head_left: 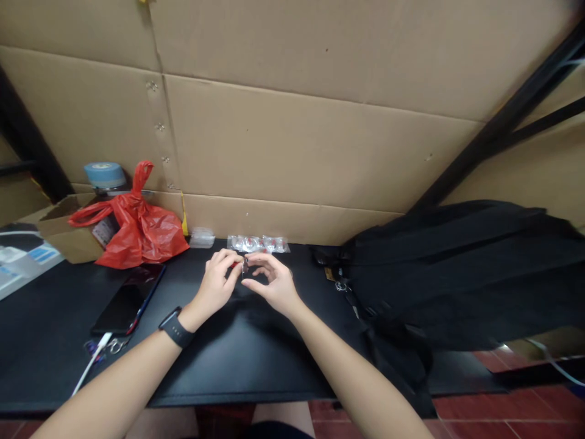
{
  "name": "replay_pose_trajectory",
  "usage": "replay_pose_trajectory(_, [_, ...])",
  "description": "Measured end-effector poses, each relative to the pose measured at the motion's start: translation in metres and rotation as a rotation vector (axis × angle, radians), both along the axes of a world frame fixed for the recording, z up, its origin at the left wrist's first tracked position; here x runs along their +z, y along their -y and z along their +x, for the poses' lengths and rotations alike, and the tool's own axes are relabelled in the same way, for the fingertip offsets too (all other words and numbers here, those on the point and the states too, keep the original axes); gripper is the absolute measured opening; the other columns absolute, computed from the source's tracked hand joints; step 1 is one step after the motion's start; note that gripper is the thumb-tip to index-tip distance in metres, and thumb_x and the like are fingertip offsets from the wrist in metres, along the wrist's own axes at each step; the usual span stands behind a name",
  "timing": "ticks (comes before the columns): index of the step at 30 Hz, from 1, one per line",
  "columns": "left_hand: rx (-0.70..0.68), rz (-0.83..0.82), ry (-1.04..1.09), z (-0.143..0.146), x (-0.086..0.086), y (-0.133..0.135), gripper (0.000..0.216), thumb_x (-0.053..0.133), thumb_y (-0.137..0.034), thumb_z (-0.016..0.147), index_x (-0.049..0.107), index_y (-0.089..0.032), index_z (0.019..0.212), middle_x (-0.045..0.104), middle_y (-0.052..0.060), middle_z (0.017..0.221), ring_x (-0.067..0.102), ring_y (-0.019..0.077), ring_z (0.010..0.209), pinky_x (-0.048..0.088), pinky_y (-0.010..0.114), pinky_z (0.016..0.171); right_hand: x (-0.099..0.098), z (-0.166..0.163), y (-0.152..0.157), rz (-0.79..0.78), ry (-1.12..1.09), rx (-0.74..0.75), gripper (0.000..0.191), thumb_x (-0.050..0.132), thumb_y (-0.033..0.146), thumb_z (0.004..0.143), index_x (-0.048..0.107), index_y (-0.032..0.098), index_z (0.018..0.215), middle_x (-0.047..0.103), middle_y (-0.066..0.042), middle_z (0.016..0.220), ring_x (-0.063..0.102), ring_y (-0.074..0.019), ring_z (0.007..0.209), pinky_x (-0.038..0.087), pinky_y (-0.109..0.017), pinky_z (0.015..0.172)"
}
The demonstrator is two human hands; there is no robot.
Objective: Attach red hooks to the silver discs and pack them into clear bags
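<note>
Above the black table (256, 366), my two hands meet around a small dark, shiny metal piece (245, 267) with a bit of red beside it. Its exact kind is too small to make out. My left hand (218, 277), with a black watch on the wrist, pinches it from the left. From the other side, the index finger and thumb of my right hand (276, 285) touch its top and bottom, while the other fingers are loosely curled. Just behind my hands lie several clear packets (247, 244) with round things and red spots inside.
At the left are a red plastic bag (144, 235), a cardboard box (73, 238), a blue-lidded container (105, 175) and a phone (130, 299) with a white cable. Clear plastic pieces (202, 238) lie by the cardboard wall (283, 146). A black backpack (457, 274) fills the right.
</note>
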State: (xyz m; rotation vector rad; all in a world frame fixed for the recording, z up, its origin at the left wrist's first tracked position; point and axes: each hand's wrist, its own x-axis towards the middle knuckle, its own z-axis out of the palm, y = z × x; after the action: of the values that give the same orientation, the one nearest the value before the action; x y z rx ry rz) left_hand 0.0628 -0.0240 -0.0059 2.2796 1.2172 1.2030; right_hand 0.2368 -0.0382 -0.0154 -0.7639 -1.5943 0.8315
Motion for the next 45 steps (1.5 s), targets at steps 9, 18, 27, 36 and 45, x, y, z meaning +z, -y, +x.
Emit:
replay_pose_trajectory(9, [-0.047, -0.047, 0.057, 0.002, -0.003, -0.001, 0.02, 0.046, -0.03, 0.097, 0.063, -0.022, 0.095, 0.061, 0.006, 0.103, 0.057, 0.0217, 0.101, 0.044, 0.036, 0.09, -0.001, 0.0, 0.0, -0.002, -0.004, -0.033, 0.043, 0.081, 0.036, 0.072, 0.061, 0.025, 0.109, 0.065, -0.009, 0.118, 0.065, -0.0221, 0.103, 0.056, -0.035, 0.081])
replay_pose_trajectory(18, [-0.092, -0.084, 0.185, 0.003, -0.004, 0.0, 0.021, 0.049, -0.032, 0.095, 0.064, -0.021, 0.088, 0.063, 0.007, 0.098, 0.06, 0.0206, 0.098, 0.048, 0.033, 0.088, 0.002, 0.002, 0.0, 0.055, 0.046, -0.069, 0.035, 0.079, 0.033, 0.075, 0.063, 0.024, 0.105, 0.065, -0.009, 0.119, 0.065, -0.0218, 0.104, 0.055, -0.034, 0.081])
replay_pose_trajectory(27, [-0.064, -0.059, 0.283, -0.001, -0.009, -0.002, 0.018, 0.06, -0.035, 0.091, 0.071, -0.021, 0.093, 0.072, 0.005, 0.097, 0.066, 0.0203, 0.093, 0.05, 0.033, 0.088, 0.002, 0.003, -0.001, 0.037, 0.004, -0.019, 0.038, 0.08, 0.032, 0.074, 0.062, 0.024, 0.107, 0.064, -0.009, 0.12, 0.065, -0.0212, 0.104, 0.054, -0.034, 0.081])
replay_pose_trajectory(36, [0.032, 0.223, -0.04, -0.003, -0.002, 0.0, 0.018, 0.056, -0.03, 0.095, 0.069, -0.02, 0.089, 0.073, 0.004, 0.09, 0.062, 0.0209, 0.092, 0.038, 0.037, 0.08, 0.001, 0.002, -0.001, -0.088, -0.115, 0.043, 0.046, 0.085, 0.029, 0.068, 0.062, 0.024, 0.107, 0.068, -0.008, 0.114, 0.068, -0.0213, 0.1, 0.055, -0.033, 0.079])
replay_pose_trajectory(45, [0.031, 0.426, -0.249, -0.012, 0.005, -0.002, 0.02, 0.05, -0.028, 0.1, 0.068, -0.021, 0.097, 0.074, 0.004, 0.099, 0.059, 0.0213, 0.098, 0.03, 0.039, 0.082, 0.004, 0.0, 0.0, -0.147, -0.165, 0.093, 0.043, 0.084, 0.03, 0.069, 0.063, 0.023, 0.106, 0.069, -0.008, 0.111, 0.068, -0.0198, 0.095, 0.055, -0.032, 0.077])
